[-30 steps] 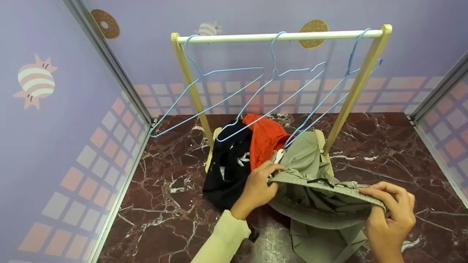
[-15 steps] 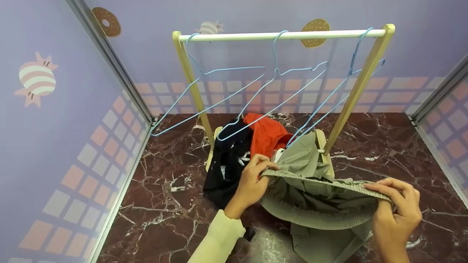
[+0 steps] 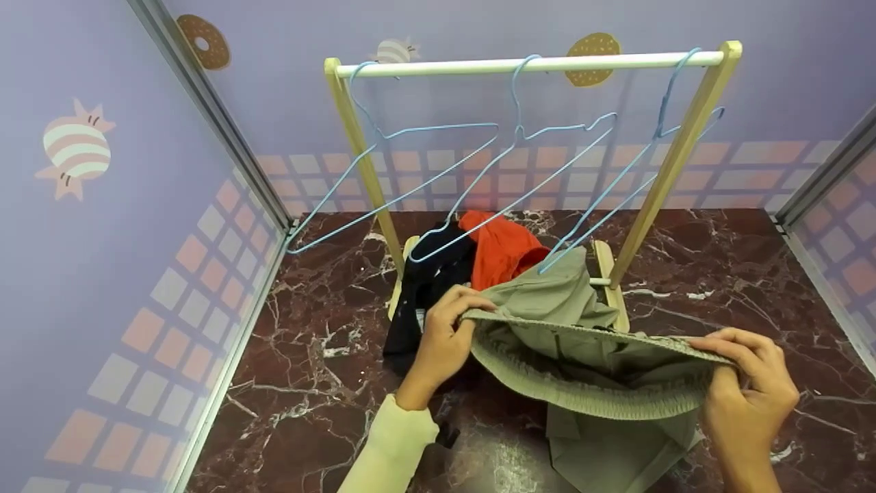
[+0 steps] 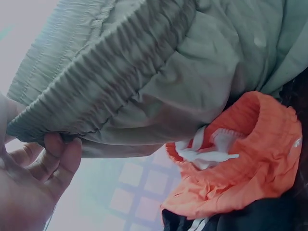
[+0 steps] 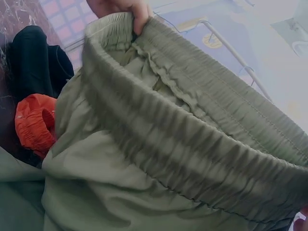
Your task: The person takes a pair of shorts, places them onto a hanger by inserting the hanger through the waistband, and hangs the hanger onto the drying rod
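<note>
Olive-green elastic-waist pants (image 3: 568, 404) are stretched between both hands, their waistband opened toward me. My left hand (image 3: 443, 339) pinches the waistband's left end, thumb below and fingers over the edge. At the other end, my right hand (image 3: 751, 390) pinches the band between thumb and fingers. The gathered elastic waistband (image 4: 110, 67) fills much of the left wrist view, with the left fingertips (image 4: 65, 149) on its corner. In the right wrist view the waistband (image 5: 183, 139) runs taut across the frame. Part of the pants lies toward the rack, and more fabric hangs below.
A wooden rack with a white rod (image 3: 452, 67) stands ahead, with blue wire hangers (image 3: 518, 130) on it. Under it lie an orange-red garment (image 3: 503, 246) with a white drawstring and a black garment (image 3: 410, 322). Purple walls (image 3: 82, 260) flank the marbled floor (image 3: 308, 383).
My left hand has moved left with its end of the waistband, and the right hand slightly right. The waistband is now stretched wider and straighter, its opening showing more.
</note>
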`<action>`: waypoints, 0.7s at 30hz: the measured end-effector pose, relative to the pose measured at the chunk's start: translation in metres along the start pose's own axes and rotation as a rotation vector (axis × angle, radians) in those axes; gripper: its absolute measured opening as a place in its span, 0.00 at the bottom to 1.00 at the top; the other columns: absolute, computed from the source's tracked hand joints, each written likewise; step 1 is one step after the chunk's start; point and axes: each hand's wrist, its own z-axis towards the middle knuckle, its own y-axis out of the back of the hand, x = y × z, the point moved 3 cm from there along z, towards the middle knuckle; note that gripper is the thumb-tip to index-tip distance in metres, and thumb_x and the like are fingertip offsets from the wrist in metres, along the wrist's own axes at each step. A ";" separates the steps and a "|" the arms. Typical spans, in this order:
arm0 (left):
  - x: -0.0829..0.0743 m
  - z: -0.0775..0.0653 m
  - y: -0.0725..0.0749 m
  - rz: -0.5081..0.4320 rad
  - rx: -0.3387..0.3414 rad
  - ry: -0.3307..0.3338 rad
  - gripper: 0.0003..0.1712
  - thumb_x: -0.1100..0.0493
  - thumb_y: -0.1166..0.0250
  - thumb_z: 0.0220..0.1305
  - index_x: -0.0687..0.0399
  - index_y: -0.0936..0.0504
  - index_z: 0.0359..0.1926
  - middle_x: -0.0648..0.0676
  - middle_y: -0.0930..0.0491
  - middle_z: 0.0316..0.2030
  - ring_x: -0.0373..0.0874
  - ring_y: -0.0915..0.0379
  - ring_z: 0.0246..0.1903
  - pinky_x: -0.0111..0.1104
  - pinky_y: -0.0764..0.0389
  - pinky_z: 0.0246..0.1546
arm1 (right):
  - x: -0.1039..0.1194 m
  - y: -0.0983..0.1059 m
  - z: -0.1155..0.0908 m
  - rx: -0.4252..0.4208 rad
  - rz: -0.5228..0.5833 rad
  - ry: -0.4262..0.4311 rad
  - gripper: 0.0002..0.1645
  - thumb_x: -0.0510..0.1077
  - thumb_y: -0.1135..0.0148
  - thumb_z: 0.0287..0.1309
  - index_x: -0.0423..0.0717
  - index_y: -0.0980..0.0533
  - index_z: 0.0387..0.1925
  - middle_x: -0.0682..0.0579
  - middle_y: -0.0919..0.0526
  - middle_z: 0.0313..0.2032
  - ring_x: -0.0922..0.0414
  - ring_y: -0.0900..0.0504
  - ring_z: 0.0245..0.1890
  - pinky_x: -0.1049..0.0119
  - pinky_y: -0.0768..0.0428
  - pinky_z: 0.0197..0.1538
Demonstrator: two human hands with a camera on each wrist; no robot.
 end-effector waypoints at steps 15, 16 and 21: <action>0.007 -0.009 0.023 0.116 -0.016 -0.030 0.22 0.81 0.45 0.39 0.60 0.19 0.35 0.59 0.22 0.38 0.49 0.25 0.36 0.28 0.25 0.35 | -0.018 0.006 0.003 0.018 0.005 -0.042 0.21 0.16 0.62 0.42 0.26 0.21 0.20 0.45 0.16 0.27 0.60 0.20 0.34 0.75 0.27 0.45; 0.007 -0.009 0.024 0.119 -0.012 -0.029 0.22 0.81 0.45 0.38 0.61 0.19 0.36 0.59 0.22 0.38 0.48 0.25 0.35 0.27 0.25 0.32 | -0.021 0.008 0.003 0.020 0.010 -0.055 0.21 0.16 0.62 0.43 0.26 0.21 0.20 0.45 0.16 0.27 0.60 0.19 0.34 0.76 0.26 0.44; 0.011 -0.014 0.030 0.077 -0.004 0.004 0.23 0.80 0.44 0.37 0.63 0.20 0.38 0.61 0.22 0.39 0.49 0.25 0.32 0.28 0.24 0.29 | -0.034 0.012 0.001 0.013 0.033 -0.108 0.17 0.17 0.59 0.46 0.23 0.22 0.22 0.40 0.17 0.27 0.58 0.17 0.31 0.75 0.22 0.38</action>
